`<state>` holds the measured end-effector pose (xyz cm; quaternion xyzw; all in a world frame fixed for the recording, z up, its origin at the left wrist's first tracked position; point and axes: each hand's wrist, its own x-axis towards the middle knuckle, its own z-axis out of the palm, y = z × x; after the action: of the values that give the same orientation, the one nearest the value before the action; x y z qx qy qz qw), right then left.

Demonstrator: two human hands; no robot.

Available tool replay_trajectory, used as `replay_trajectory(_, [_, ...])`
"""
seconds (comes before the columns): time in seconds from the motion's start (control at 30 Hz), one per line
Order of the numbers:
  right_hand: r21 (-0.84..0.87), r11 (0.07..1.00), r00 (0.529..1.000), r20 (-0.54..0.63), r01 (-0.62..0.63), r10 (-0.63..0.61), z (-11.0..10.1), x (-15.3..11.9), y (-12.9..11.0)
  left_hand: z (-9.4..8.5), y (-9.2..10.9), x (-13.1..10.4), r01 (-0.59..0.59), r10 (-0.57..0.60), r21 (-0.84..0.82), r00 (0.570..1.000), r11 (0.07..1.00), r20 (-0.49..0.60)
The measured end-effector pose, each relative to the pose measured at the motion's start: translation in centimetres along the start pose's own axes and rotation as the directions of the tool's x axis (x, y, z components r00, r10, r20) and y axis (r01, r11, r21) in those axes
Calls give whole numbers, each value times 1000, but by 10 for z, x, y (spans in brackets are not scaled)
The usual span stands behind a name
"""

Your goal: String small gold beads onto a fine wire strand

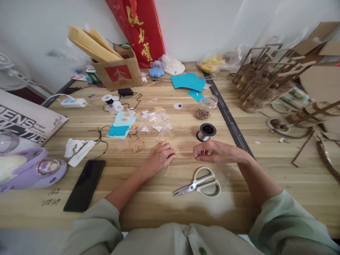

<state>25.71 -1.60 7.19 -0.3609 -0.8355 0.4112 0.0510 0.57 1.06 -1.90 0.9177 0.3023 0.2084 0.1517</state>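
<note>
My left hand (pixel 162 156) is closed in a pinch over the table, and a short strand of gold beads (pixel 167 170) hangs below its fingers. To its right, my right hand (pixel 208 151) has its fingers curled together; whatever they hold is too small or hidden to make out. Just behind the right hand stands a spool of thin clear thread or wire (pixel 205 132). Scissors with pale handles (pixel 202 184) lie nearer to me, blades pointing left. Loose gold beads (pixel 183 168) lie between the hands, and a small bag of gold beads (pixel 138 147) is left of my left hand.
Small clear bags (pixel 156 122) of findings spread behind my left hand. A jar of mixed beads (pixel 203 113) stands beyond the spool. A black phone (pixel 85 186) and a purple bottle (pixel 34 168) are at left. Blue sheets (pixel 188 81) lie behind; slatted wooden baskets (pixel 255 92) stand at right.
</note>
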Motion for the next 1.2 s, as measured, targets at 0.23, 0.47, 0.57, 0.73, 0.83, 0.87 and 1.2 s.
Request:
replay_trajectory(0.23, [-49,999,1000,20,-1,2,-1,-2,-1,-1,1,0,13,-13,2,999,1000,-32])
replay_trajectory(0.47, [-202,978,997,46,-51,62,6,5,7,1,-1,-2,42,-42,-3,997,999,-57])
replay_trajectory(0.57, [-276,958,995,38,-77,91,10,7,11,0,-2,-1,83,-87,-52,992,995,-91])
replay_trajectory(0.73, [-340,934,992,21,-111,125,13,8,15,-6,-2,-1,193,-223,-172,959,966,-177])
replay_trajectory(0.83, [-320,941,993,7,-112,121,13,8,16,-8,-3,-1,236,-294,-257,930,937,-220])
replay_trajectory(0.87, [-305,947,994,2,-107,113,13,9,15,-9,-3,-1,247,-316,-289,922,925,-222])
replay_trajectory(1.2, [-183,982,997,-67,-57,45,15,14,12,-11,2,1,251,-359,-425,912,870,-197])
